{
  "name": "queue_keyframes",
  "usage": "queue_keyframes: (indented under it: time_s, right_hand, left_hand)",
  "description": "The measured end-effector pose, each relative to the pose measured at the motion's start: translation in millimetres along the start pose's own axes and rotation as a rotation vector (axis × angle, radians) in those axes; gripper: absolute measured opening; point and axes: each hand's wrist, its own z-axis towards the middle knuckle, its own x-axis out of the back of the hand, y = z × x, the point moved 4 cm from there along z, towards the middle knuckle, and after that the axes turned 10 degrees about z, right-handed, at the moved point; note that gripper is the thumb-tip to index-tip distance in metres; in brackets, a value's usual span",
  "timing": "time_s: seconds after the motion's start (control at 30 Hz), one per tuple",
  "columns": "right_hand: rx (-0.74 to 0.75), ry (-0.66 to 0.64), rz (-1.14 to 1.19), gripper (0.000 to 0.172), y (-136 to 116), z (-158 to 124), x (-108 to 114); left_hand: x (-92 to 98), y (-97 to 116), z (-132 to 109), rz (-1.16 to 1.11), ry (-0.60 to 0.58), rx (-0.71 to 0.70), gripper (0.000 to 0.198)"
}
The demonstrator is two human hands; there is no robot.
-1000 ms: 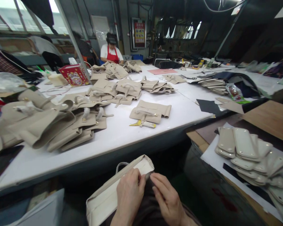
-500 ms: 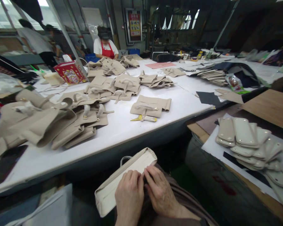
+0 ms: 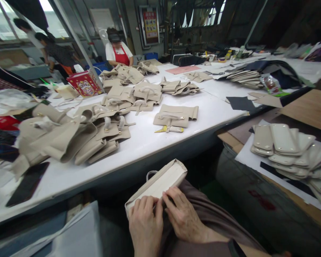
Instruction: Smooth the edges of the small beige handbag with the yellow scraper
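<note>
So we've got the beige bag piece [image 3: 160,180] down on our lap, below the near edge of the white desk [image 3: 149,146] and not touching it. It's a long, narrow thing, pale cream on the face that's turned up, with a darker beige folded rim running round it. The far end is folded into a boxy corner, and a thin pale loop pokes out from under its far side. It lies slanted, far end up to the right, near end low by our left hand [image 3: 146,223].

Left grip: fingers curled down over the near edge of the piece, closed on it. Our right hand [image 3: 183,217] sits just beside the left, fingertips flat on the cream face. The thumb's hidden, so we can't tell whether that grip is clamped or just pressing. Both wrists rest on our brown trousers [image 3: 211,217].

Up on the desk there's a heap of beige bag parts [image 3: 69,139] to the left, a black phone [image 3: 28,184] near the edge, and a red box [image 3: 85,84] further back. A stack of rounded beige panels [image 3: 283,146] lies off to the right.
</note>
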Motion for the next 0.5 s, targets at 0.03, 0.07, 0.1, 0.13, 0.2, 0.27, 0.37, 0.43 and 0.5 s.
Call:
queue_keyframes:
  time_s: [0.03,0.07,0.1,0.13,0.2,0.27,0.37,0.43,0.5]
  right_hand:
    - [0.011,-0.001,0.005,0.048,-3.2,0.9,-1.3]
    - [0.02,-0.006,0.008,0.048,-6.5,1.6,-2.7]
    - [0.029,-0.012,0.01,0.047,-9.7,2.0,-4.4]
    - [0.037,-0.021,0.012,0.047,-12.7,2.2,-6.4]
    - [0.041,-0.04,0.019,0.047,-17.8,2.0,-10.9]
    - [0.044,-0.055,0.029,0.049,-22.1,1.6,-15.6]
    - [0.068,-0.082,0.045,0.049,-28.5,2.3,-21.8]
    - [0.105,-0.119,0.063,0.048,-33.0,3.7,-25.2]
    - [0.133,-0.164,0.072,0.048,-36.4,5.0,-27.9]
  left_hand:
    - [2.1,-2.1,-2.1,0.01,0.005,0.006,0.017]
    - [4.0,-4.4,-4.3,0.015,0.01,0.014,0.017]
    - [5.5,-6.9,-6.6,0.017,0.017,0.022,0.017]
    - [6.5,-9.6,-9.1,0.014,0.027,0.028,0.018]
    - [6.7,-15.3,-14.3,0.003,0.056,0.038,0.017]
    - [5.1,-21.2,-19.9,-0.015,0.112,0.042,0.015]
    - [0.2,-29.9,-31.8,-0.08,0.272,0.041,0.009]
    - [-6.3,-38.1,-44.3,-0.175,0.393,0.085,0.01]
    - [-20.0,-52.8,-59.7,-0.375,0.476,0.27,0.022]
